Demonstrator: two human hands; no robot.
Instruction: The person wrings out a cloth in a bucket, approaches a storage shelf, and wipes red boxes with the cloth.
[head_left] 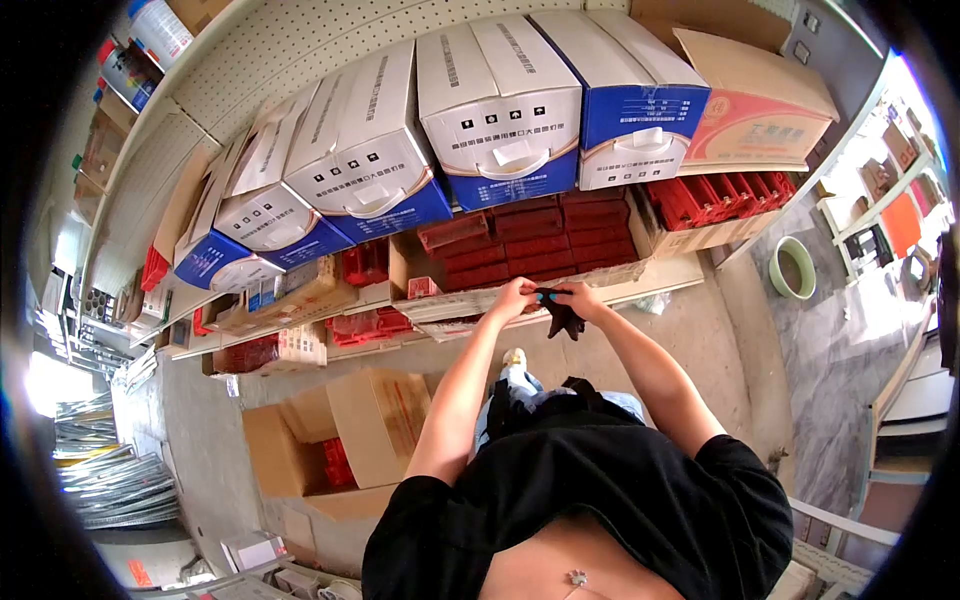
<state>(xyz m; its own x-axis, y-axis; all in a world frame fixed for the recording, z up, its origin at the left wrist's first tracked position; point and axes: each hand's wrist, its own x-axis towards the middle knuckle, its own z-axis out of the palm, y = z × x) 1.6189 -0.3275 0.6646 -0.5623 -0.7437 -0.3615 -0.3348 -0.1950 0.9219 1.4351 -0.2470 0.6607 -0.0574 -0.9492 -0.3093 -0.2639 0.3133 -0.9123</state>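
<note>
A black glove (566, 318) hangs between my two hands in front of the lower shelf, its finger-like ends dangling down. My left hand (514, 299) pinches one side of its upper edge. Opposite it, my right hand (581, 299) grips the other side with bent fingers. Just beyond my hands, a long open carton (620, 272) holds rows of dark red boxes (520, 238) on the shelf.
Large white and blue boxes (500, 100) line the shelf above. On the floor to the left stands an open cardboard box (380, 425) with red packs inside. Farther right are a green bucket (792, 268) and another shelving unit. Coiled material (120, 490) lies at far left.
</note>
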